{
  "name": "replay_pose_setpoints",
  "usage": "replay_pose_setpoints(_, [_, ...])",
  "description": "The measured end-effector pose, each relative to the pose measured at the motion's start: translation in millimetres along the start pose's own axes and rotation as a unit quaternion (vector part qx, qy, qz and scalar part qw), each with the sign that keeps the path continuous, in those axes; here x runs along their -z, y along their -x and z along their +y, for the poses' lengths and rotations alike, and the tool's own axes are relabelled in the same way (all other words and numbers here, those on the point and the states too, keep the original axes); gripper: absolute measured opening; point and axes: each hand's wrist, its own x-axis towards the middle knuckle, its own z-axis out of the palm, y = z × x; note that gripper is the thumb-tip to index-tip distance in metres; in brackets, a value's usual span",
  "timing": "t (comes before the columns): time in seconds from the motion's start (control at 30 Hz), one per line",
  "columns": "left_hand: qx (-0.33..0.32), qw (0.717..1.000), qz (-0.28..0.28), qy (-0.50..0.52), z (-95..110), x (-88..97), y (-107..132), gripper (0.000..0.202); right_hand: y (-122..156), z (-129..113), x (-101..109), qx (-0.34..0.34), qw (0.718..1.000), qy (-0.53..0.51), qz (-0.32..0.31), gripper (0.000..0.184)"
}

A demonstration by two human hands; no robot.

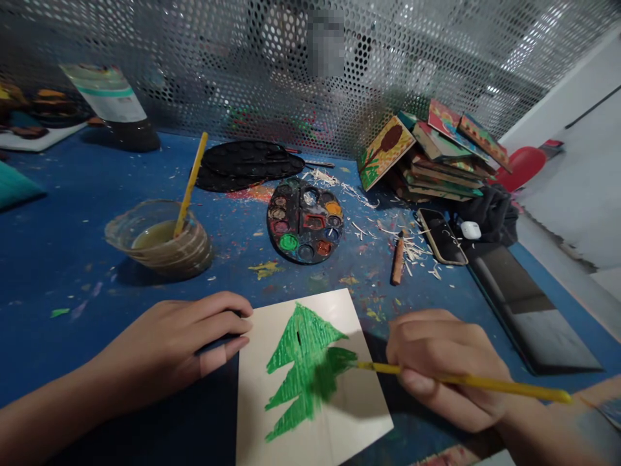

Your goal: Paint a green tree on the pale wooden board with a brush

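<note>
A white card (339,414) lies on the blue table in front of me, with a green tree (303,369) painted on it. My right hand (444,366) is closed around a yellow paintbrush (466,382), whose green tip touches the tree's right side. My left hand (179,346) rests with fingers extended on the card's left edge, holding it down; one finger wears a plaster.
A round paint palette (305,220) sits beyond the card. A cup of murky water (160,243) with a yellow brush stands at left. Black trays (247,165), a brown crayon (398,259), a phone (441,236), a dark tablet (528,307) and stacked painted boards (436,158) lie behind and right. Perforated metal screen at back.
</note>
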Motion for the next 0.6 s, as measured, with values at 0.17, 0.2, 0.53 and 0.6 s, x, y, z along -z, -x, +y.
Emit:
replay_pose_setpoints(0.17, [-0.031,0.999,0.007,-0.005,-2.3,0.3,-1.2,0.018,0.0,-0.8,0.9,0.012,1.0,0.013,0.002,0.016])
replay_pose_setpoints(0.2, [-0.034,0.999,0.006,-0.005,-2.8,0.2,-1.7,0.017,0.2,-0.9,0.9,0.014,1.0,0.009,-0.001,0.016])
replay_pose_setpoints(0.53, [-0.083,0.991,0.095,-0.035,-4.5,-4.5,3.4,0.027,-0.2,3.8,-3.8,0.064,0.997,0.037,0.036,0.023])
replay_pose_setpoints(0.6, [-0.111,0.983,0.134,-0.055,5.8,-7.3,8.2,0.031,-0.8,1.7,-7.9,0.082,0.992,0.088,0.027,0.026])
